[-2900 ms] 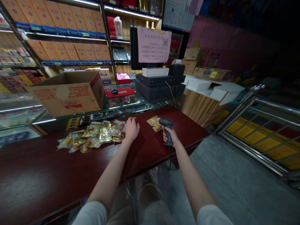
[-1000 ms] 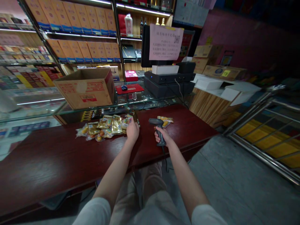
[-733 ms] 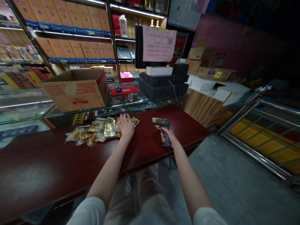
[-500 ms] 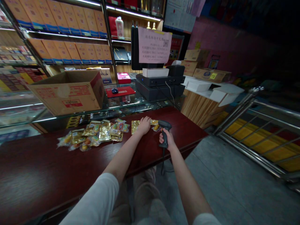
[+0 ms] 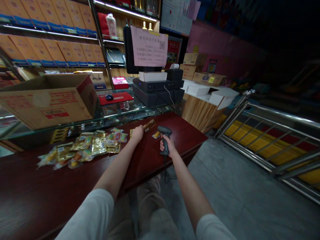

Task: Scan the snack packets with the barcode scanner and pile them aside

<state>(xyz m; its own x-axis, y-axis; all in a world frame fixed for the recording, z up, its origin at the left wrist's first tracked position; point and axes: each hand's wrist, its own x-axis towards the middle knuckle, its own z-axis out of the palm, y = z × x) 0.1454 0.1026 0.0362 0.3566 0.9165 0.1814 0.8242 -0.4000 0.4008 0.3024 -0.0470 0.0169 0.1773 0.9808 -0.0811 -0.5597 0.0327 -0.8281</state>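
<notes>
My left hand (image 5: 138,134) is closed on one end of a gold foil snack packet (image 5: 150,125), which juts out to the right of its fingers. Another gold packet (image 5: 131,133) shows partly behind that hand. My right hand (image 5: 169,146) grips the handle of a dark barcode scanner (image 5: 164,131), its head pointing left. Just left of the scanner lies a small clear packet with yellow food (image 5: 156,134). A pile of gold and clear snack packets (image 5: 98,143) spreads over the dark red table (image 5: 100,180) to the left.
An open cardboard box (image 5: 57,103) stands on the glass counter (image 5: 112,114) behind the table. Beside it are a mouse (image 5: 109,97) on a red mat and a cash register (image 5: 157,95) with a pink notice (image 5: 150,50) above. A metal railing (image 5: 265,136) stands right; the scanner's cord hangs down.
My view has turned to the right. My left hand, which lay over the packets, now grasps a gold packet and has tilted it up. The scanner stays in my right hand.
</notes>
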